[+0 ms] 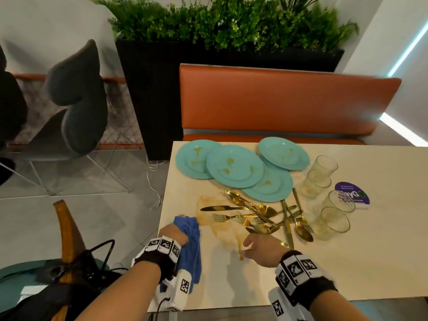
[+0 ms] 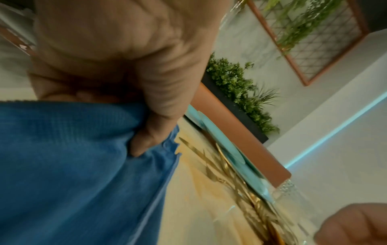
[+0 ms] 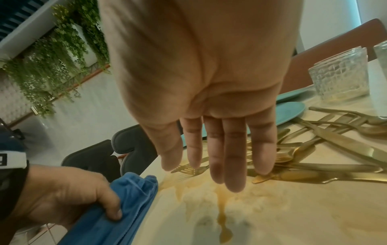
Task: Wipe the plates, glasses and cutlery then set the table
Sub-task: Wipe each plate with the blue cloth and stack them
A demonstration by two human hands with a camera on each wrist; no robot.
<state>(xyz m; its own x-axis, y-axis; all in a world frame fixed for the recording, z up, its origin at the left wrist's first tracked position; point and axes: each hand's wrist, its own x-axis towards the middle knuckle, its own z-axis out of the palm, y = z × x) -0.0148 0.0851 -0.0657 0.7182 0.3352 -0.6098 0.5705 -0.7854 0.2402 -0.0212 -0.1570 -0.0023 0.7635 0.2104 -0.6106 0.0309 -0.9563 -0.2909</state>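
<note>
Two hands over a stained surface (image 1: 347,262) with dirty tableware.

The left hand (image 1: 172,237) grips a blue cloth (image 1: 193,246) at the surface's left edge; the right hand (image 1: 261,247) hovers with fingers straight beside gold cutlery (image 1: 259,216); teal plates (image 1: 235,166) and glasses (image 1: 324,181) lie beyond.

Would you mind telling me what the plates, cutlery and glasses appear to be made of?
Plates: turquoise, smooth with a soft sheen, probably glazed ceramic or melamine.
Cutlery: gold-coloured metal, judging by its mirror-like reflections.
Glasses: clear glass or plastic with a textured, pebbled wall, seen in the right wrist view.

Glossy gold metal cutlery (image 1: 257,216), textured clear glasses (image 3: 339,76), blue cloth (image 1: 192,246).
</note>
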